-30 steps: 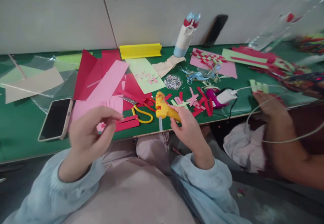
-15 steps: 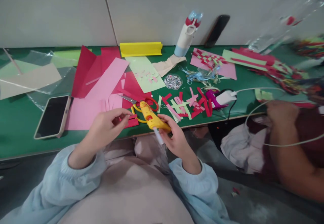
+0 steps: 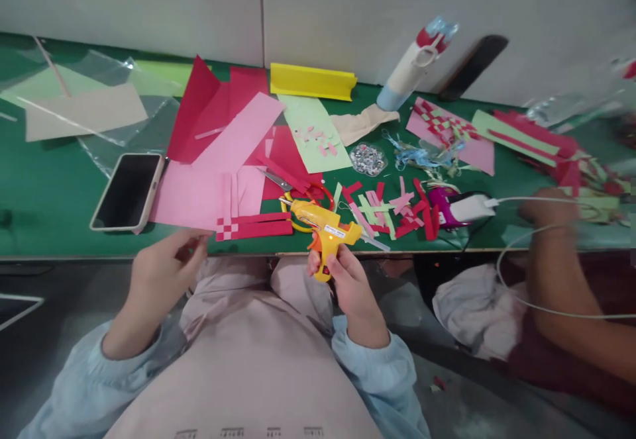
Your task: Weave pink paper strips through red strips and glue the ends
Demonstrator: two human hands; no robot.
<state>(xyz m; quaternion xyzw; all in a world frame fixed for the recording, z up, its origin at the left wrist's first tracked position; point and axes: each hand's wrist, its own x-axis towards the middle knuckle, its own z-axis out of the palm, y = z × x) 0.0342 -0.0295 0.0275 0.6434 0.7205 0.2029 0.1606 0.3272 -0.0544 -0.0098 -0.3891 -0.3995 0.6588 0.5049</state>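
My right hand (image 3: 350,280) grips the handle of a yellow hot glue gun (image 3: 325,227). Its nozzle points left, and a clear glue stick sticks out at the back. My left hand (image 3: 171,273) hovers at the table's front edge, fingers loosely curled with a gap to the thumb and nothing visible between them. Just right of its fingertips lie woven pink and red paper strips (image 3: 256,228), with a small checkered corner. Partly behind the glue gun are scissors (image 3: 278,181) with red and yellow handles. Cut paper strips (image 3: 377,208) lie scattered to its right.
A phone (image 3: 128,192) lies left on the green table (image 3: 44,210). Pink paper (image 3: 199,194), red paper and a yellow folded piece (image 3: 313,83) lie behind. A white bottle (image 3: 405,75) stands near the wall. At right, a white cable loops past another person's arm (image 3: 551,267).
My left hand has drawn back left from the woven strips, which now lie on the table. The glue gun has turned in my right hand, its handle now gripped and nozzle pointing left.
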